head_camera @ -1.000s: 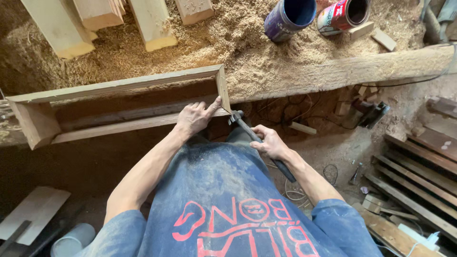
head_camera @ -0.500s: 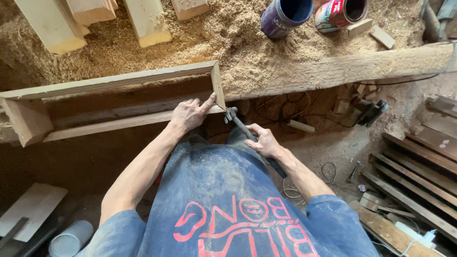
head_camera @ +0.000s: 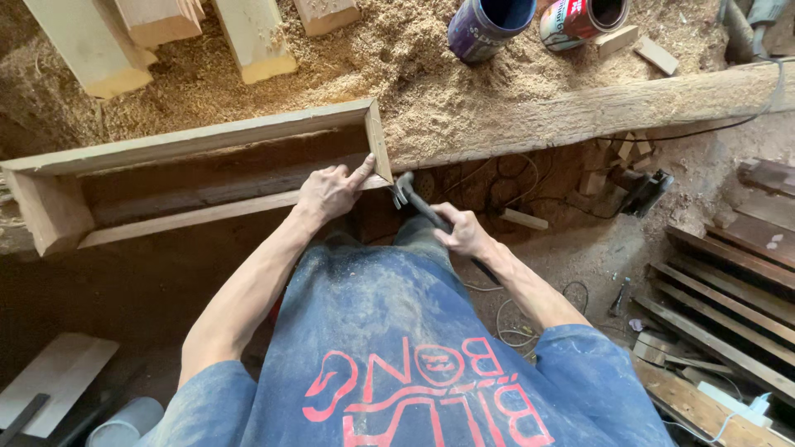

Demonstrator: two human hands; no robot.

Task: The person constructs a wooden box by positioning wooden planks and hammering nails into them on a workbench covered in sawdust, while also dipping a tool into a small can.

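A long rectangular wooden frame (head_camera: 190,136) lies on the edge of a sawdust-covered bench. My left hand (head_camera: 331,190) rests on the frame's near right corner, with the forefinger stretched along the mitred joint. My right hand (head_camera: 462,232) grips the dark handle of a hammer (head_camera: 411,199). The hammer's metal head sits just right of that corner, close to my left forefinger.
Two open paint tins (head_camera: 489,25) stand at the far side of the bench beside small wood offcuts. Pale timber blocks (head_camera: 248,41) lie at the top left. A heavy beam (head_camera: 629,103) runs to the right. Planks (head_camera: 729,290), cables and a power tool (head_camera: 642,190) cover the floor on the right.
The hammer head has stayed beside the frame's right corner, shifting only a little. My left hand has kept its place on that corner.
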